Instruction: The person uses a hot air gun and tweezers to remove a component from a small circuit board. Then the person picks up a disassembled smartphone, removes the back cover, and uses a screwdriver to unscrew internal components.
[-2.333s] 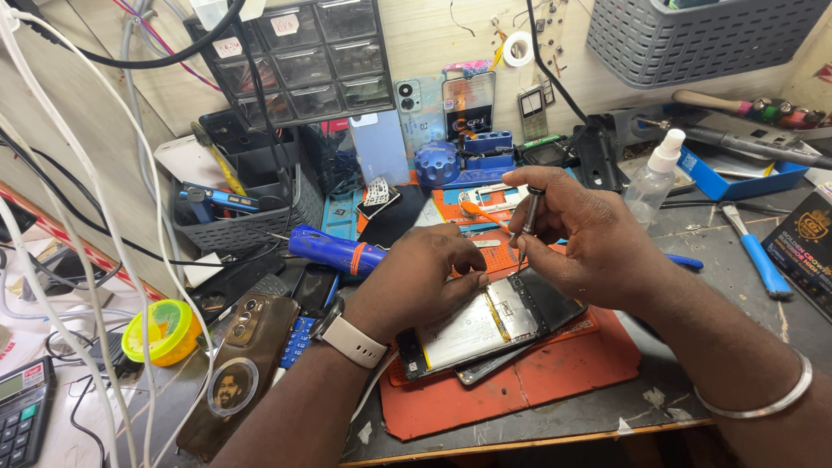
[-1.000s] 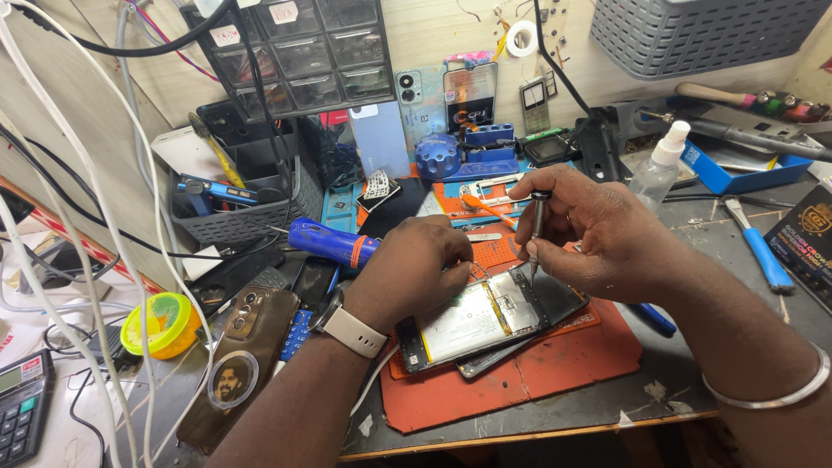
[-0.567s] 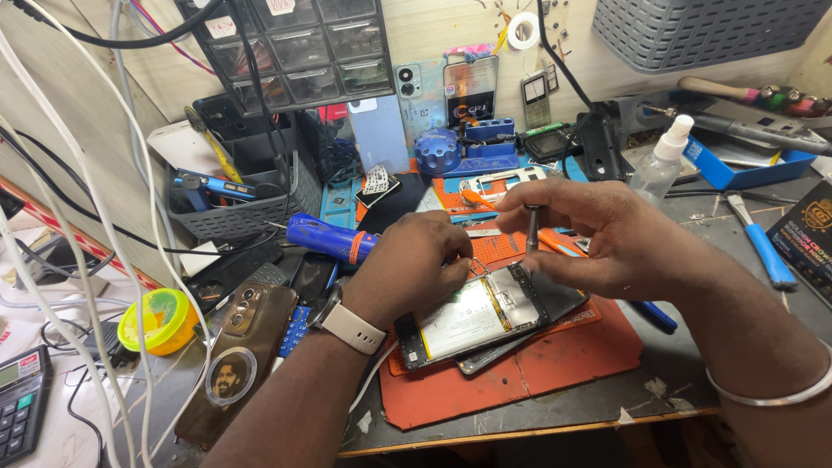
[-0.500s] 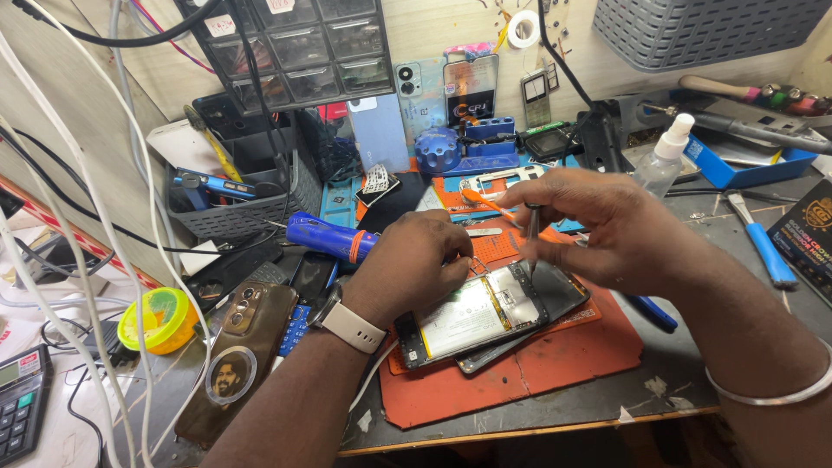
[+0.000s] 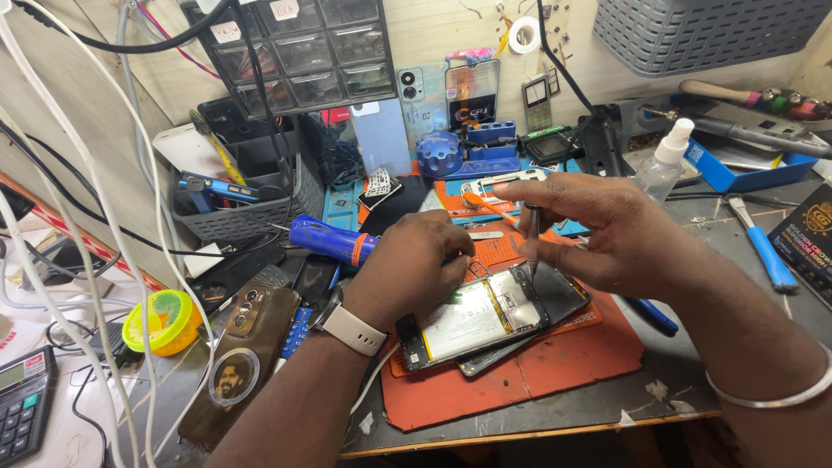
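Note:
An opened phone (image 5: 485, 316) with its battery showing lies on an orange repair mat (image 5: 537, 373). My left hand (image 5: 412, 269) rests on the phone's upper left edge and steadies it; a watch is on that wrist. My right hand (image 5: 607, 230) pinches a thin screwdriver (image 5: 532, 241) upright, its tip down on the phone's upper part near the battery. A metal bangle (image 5: 771, 394) circles my right wrist.
A blue-handled tool (image 5: 334, 241) lies behind my left hand. A brown phone (image 5: 247, 347) and a yellow-green tape roll (image 5: 160, 321) sit at the left, a calculator (image 5: 22, 407) at the far left. A spray bottle (image 5: 663, 165), blue tray (image 5: 754, 169) and blue brush (image 5: 767, 251) are at the right.
My right hand lifted the screwdriver slightly, then set its tip back down on the phone. The left hand has stayed on the phone's edge.

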